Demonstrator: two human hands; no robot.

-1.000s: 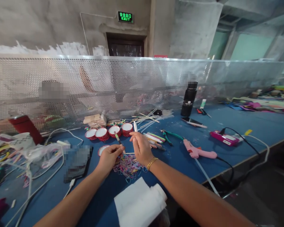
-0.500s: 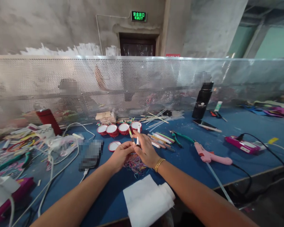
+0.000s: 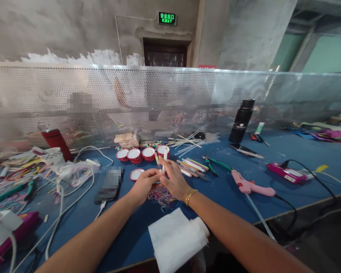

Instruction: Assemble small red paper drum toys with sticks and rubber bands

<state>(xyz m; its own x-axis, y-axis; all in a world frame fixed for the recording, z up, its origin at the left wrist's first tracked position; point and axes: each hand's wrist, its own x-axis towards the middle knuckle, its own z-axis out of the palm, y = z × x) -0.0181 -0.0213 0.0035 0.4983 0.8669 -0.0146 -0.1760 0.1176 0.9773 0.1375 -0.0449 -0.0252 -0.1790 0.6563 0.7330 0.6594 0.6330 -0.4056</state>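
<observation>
Being likely light and snappable, the thin strip [image 3: 157, 159] suits the left fingers' [image 3: 152, 174] low pinch, beside the white pen [image 3: 165, 154] the right fingers [image 3: 170, 167] grip.

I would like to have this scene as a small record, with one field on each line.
left hand: pinches a thin strip
right hand: holds a white pen
under hands: heap of colourful bands
beyond hands: four red-sided round pieces in a row; a fifth nearer
right side: green-handled pliers, pink glue gun, black bottle
left side: red bottle
near edge: white sheet
</observation>
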